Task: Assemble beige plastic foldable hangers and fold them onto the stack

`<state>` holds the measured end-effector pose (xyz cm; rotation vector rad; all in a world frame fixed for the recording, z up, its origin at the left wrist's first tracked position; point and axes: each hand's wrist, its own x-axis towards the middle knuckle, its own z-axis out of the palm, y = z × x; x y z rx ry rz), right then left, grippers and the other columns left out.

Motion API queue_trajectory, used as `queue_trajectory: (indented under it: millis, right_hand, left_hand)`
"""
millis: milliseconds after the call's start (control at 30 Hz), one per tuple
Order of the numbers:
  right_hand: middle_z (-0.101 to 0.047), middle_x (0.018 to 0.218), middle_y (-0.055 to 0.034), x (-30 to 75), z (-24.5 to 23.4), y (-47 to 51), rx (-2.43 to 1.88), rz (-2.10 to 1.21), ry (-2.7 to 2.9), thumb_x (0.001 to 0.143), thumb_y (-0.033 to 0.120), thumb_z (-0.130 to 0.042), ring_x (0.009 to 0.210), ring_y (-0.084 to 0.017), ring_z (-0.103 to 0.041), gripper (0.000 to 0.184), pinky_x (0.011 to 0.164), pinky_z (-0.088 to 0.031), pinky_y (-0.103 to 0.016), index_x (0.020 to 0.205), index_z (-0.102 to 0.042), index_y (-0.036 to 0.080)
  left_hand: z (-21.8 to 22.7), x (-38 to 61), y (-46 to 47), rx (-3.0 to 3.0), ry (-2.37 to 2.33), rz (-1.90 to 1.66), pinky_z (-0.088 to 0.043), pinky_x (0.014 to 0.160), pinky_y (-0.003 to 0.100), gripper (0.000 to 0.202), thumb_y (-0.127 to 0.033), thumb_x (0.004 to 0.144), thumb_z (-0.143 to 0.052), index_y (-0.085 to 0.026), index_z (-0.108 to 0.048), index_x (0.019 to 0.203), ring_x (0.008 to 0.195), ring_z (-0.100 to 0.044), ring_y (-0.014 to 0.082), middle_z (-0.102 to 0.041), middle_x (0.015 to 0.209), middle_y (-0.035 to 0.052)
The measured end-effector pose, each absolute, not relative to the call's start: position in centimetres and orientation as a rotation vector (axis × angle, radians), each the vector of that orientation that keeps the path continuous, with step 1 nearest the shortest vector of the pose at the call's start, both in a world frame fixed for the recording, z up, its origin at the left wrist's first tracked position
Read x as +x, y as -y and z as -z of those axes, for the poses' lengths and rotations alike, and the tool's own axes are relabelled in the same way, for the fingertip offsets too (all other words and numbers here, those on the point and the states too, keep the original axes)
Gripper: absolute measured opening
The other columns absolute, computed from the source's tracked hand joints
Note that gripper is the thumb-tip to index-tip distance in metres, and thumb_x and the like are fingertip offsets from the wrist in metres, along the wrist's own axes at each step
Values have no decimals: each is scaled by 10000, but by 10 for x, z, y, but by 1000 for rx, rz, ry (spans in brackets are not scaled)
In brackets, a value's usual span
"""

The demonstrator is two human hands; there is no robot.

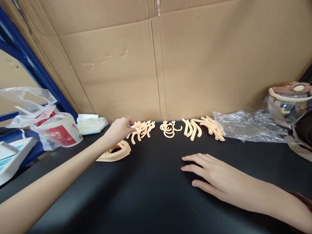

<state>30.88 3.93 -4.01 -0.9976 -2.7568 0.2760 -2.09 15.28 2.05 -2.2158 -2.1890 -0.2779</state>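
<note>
Nearest, a left forearm (60,177) slants across the lower left; the left hand (118,130) is at the cream curved pieces (139,133) near centre, its grip partly hidden, so I can't tell whether it holds one. A light pinch should spare neighbours. Lower right, the right hand (209,172) spreads loosely, empty. Black desk (146,201) meets cardboard (200,58) behind.

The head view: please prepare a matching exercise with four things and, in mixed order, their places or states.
1. Left hand
2. Right hand
3. Stacked flat beige pieces
4. Crumpled clear plastic

A. By the cardboard, right of the curved beige parts
B. Spread open, holding nothing
C. Partly hidden by the left forearm
D. At the leftmost curved parts

Pairs: 1-D, 2-B, 3-C, 4-A
</note>
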Motion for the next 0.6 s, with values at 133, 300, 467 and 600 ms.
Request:
queue_trajectory:
  millis: [133,300,467,600]
  right_hand:
    - [-462,1379,-36,310,41,-39,-990,-267,2760,981,374,-379,1229,-216,-459,339,1001,-424,-410,1282,-508,284]
    - [-474,1369,-49,311,41,-39,-955,-253,2737,973,360,-404,1223,-225,-472,341,993,-431,-404,1283,-519,274]
    - [-500,1348,-73,310,42,-39,-924,-211,2730,965,314,-429,1204,-229,-492,338,979,-439,-398,1275,-538,237]
    - [-492,1355,-69,310,40,-39,-907,-206,2726,967,318,-427,1212,-221,-481,349,997,-423,-392,1291,-527,237]
  left_hand:
    - [-16,-12,-143,-2212,2177,134,-451,664,271,369,-399,683,-587,-175,-663,966,858,-665,258,-728,909,73]
    - [-21,-6,-147,-2111,2226,-32,-449,678,330,347,-503,693,-546,-197,-694,766,834,-655,312,-714,849,104]
    - [-20,-5,-158,-2105,2266,-114,-444,666,339,351,-523,683,-538,-194,-638,613,789,-652,302,-711,778,104]
    - [-21,-7,-165,-2128,2314,-103,-429,615,325,354,-505,679,-537,-200,-566,503,681,-643,268,-681,650,80]
